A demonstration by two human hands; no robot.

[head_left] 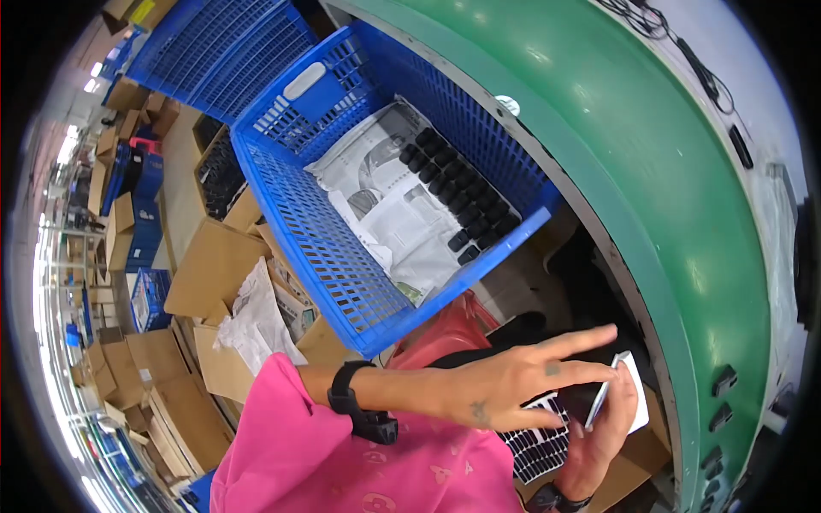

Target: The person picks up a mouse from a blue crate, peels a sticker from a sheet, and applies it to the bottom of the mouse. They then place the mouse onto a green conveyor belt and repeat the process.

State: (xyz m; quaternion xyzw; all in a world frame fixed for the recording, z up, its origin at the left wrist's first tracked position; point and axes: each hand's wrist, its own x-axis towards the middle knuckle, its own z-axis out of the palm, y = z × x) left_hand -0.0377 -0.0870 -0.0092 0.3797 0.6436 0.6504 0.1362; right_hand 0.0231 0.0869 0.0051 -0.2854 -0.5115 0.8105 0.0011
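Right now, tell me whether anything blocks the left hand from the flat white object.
Nothing visible does: the left hand has a fingertip at the edge of the flat white object, though the right hand covers part of it.

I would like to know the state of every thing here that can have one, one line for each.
Blue crate: open-topped, partly filled
Black pieces inside it: mostly in rows
White flat object: held, tilted
Right hand: closed on that object
Left hand: open, fingers extended; contact unclear
Cardboard box: flaps open
White paper at the box: crumpled
Black wristband: fastened
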